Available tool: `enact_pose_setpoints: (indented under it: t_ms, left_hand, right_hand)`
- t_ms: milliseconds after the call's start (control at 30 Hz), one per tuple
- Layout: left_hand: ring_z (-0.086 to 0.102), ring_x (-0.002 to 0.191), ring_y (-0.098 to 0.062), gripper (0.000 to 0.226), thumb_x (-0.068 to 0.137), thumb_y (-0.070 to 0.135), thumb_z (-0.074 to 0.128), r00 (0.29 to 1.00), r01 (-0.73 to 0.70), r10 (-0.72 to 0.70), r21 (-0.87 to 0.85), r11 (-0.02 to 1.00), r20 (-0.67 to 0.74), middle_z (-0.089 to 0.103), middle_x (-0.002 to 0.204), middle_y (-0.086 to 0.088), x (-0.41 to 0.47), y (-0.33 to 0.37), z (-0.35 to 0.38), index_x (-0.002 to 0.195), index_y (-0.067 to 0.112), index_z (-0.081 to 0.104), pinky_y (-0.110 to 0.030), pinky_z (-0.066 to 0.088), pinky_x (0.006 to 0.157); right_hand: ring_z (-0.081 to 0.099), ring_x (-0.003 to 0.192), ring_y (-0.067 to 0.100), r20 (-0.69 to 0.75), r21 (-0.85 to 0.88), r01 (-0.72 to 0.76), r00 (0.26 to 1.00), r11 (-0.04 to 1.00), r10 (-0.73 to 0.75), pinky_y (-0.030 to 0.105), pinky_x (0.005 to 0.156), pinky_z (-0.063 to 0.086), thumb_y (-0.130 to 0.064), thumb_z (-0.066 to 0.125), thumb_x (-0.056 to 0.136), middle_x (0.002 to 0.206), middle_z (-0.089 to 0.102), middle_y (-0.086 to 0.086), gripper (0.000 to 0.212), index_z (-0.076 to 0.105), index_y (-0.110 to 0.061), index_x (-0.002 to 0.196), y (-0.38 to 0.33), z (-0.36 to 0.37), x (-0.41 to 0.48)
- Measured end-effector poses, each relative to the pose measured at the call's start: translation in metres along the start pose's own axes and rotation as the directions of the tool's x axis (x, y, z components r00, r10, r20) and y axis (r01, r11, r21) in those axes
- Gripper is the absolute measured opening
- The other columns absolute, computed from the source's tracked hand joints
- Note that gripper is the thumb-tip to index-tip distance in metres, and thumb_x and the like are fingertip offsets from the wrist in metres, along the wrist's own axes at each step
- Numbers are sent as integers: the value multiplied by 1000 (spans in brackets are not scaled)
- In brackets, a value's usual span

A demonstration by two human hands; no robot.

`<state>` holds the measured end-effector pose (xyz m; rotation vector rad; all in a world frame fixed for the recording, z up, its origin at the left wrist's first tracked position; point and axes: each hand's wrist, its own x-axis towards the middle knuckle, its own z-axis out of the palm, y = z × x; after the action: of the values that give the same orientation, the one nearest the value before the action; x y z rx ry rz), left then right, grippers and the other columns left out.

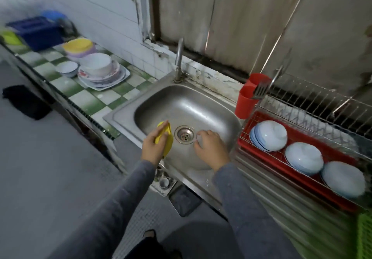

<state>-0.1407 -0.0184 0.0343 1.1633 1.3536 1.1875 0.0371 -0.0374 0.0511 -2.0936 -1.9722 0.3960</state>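
A steel sink (181, 101) sits in the counter, with its drain (184, 134) near the front. My left hand (154, 148) grips a yellow sponge (167, 139) over the basin's front left, just left of the drain. My right hand (211, 148) hovers with curled fingers over the basin's front right, just right of the drain; something small and pale shows at its fingertips, but whether it holds that is unclear. A tap (179, 59) rises behind the basin; no water is visible.
A stack of bowls and plates (100, 71) sits on the green checked counter (80, 95) to the left. To the right, a wire rack (314, 117) with a red tray holds three upturned bowl stacks (268, 134). A red cutlery cup (246, 101) holds a fork.
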Motion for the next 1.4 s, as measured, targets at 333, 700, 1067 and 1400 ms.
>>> enact_pose_setpoints:
  t_ms: [333,700,1067,1400]
  left_hand:
    - [53,120,-13,35,98,5,56,974,26,-22,12,1000,-227,58,128,6,48,-11,-140,131,16,63,-36,39,113]
    - [54,115,-14,37,98,6,56,943,53,-41,27,998,-331,60,127,2,145,-24,-321,120,35,60,-25,44,97]
    - [52,111,-20,31,101,17,54,932,120,-108,14,993,-347,52,126,5,255,-25,-415,120,41,58,-38,48,103]
    - [51,114,-16,32,101,13,54,939,121,-112,7,993,-325,52,120,22,407,-40,-465,121,37,61,-48,43,110]
  right_hand:
    - [54,116,34,229,-27,262,941,965,-249,40,93,47,-27,45,99,123,60,14,33,58,-8,123,-142,58,73]
    - [52,123,30,315,27,380,874,924,-369,40,99,46,-31,43,103,132,58,11,37,55,-11,132,-330,139,171]
    - [53,119,27,299,52,395,870,917,-392,39,99,47,-26,46,102,127,60,10,35,56,-10,132,-437,190,279]
    - [48,124,29,312,34,357,884,934,-349,40,104,42,-27,42,103,132,58,11,38,55,-10,134,-493,246,418]
